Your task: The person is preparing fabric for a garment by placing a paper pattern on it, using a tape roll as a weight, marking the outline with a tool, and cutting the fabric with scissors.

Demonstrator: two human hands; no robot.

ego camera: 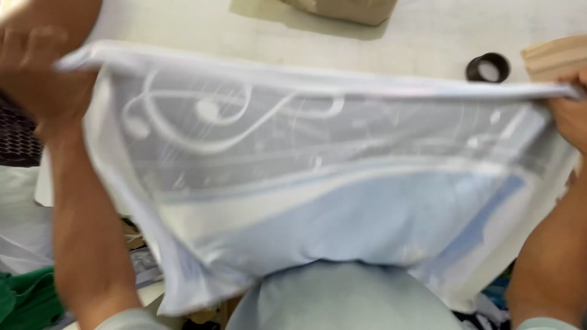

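A pale pillowcase [318, 183], white with grey swirling patterns and a light blue panel, is held stretched wide between 2 hands above the tabletop [416, 43]. One upper corner is gripped by the left hand [46, 70], its fingers closed over the hem, while the opposite corner is pinched by the right hand [572, 110], whose fingers are likewise curled shut on the cloth. The top edge is pulled taut into a nearly straight line, probably so that the opening is kept spread. A light blue pillow [342, 296] is seen bulging at the lower middle, partly within or just under the fabric; which cannot be told because of blur. Beyond the cloth, a black ring-shaped roll [488, 67] lies on the tabletop, just beside a light wooden block [553, 56]. A brown cardboard box [342, 9] sits at the far edge. Green fabric [24, 296] is visible at the lower left.
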